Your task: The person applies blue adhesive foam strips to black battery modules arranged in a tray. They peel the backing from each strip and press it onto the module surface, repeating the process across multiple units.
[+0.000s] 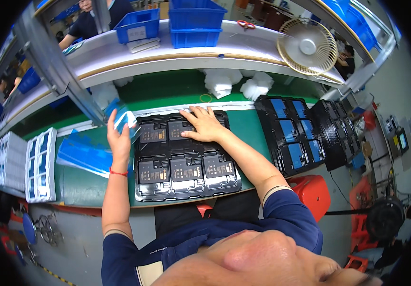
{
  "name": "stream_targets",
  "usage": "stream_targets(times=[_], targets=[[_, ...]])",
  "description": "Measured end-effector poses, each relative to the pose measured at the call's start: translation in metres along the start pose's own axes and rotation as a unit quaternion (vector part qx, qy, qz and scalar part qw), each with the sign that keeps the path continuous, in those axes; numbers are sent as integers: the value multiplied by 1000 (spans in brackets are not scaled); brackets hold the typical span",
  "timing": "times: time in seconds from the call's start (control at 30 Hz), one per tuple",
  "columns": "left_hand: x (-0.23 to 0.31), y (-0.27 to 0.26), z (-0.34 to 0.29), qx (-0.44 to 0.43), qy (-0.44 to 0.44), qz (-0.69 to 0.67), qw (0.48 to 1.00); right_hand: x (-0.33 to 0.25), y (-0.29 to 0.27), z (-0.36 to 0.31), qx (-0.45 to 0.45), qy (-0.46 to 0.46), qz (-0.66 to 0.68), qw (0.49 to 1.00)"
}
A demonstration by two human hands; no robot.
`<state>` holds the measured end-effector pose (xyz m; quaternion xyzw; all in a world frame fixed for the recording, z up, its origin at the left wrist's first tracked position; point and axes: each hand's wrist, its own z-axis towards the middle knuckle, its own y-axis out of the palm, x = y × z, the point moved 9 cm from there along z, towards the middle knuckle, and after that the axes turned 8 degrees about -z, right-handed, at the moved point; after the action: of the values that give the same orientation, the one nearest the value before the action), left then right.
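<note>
A black plastic tray point(186, 150) lies in front of me, with flat black batteries point(187, 170) seated in its pockets. My right hand point(204, 125) rests palm down over the tray's far row, fingers spread, partly covering the batteries there. At the tray's left edge, my left hand point(118, 138) is raised with a glossy clear-blue plastic film point(125, 119) between thumb and fingers; the exact grip is partly hidden. Below and left of that hand, a larger blue film sheet point(83, 155) lies on the green work surface point(79, 187).
Right of me stand black trays with blue-faced pieces point(289, 131) and a black tray stack point(334, 131). White trays point(41, 164) stand left. A shelf point(181, 58) crosses behind, holding blue bins point(196, 35) and a cream basket point(307, 46). A red stool point(312, 195) is close on the right.
</note>
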<state>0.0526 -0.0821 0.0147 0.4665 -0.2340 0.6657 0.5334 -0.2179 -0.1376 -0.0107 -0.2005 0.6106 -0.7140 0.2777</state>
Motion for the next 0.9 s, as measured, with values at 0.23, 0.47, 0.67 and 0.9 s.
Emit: stream_targets(times=[0.23,0.47,0.67,0.9], targets=[[22,83,-5,-113,-96,-82,986,-3,-1,7,35,-23,20,999],[-25,114,-33,-169,-167,-91,967,19,-30,1,234,9,145,961],[-36,118,-48,-214,-169,-23,962,88,-9,5,216,173,41,960],[-34,116,-45,-190,-147,-60,969,86,-5,13,153,177,11,972]])
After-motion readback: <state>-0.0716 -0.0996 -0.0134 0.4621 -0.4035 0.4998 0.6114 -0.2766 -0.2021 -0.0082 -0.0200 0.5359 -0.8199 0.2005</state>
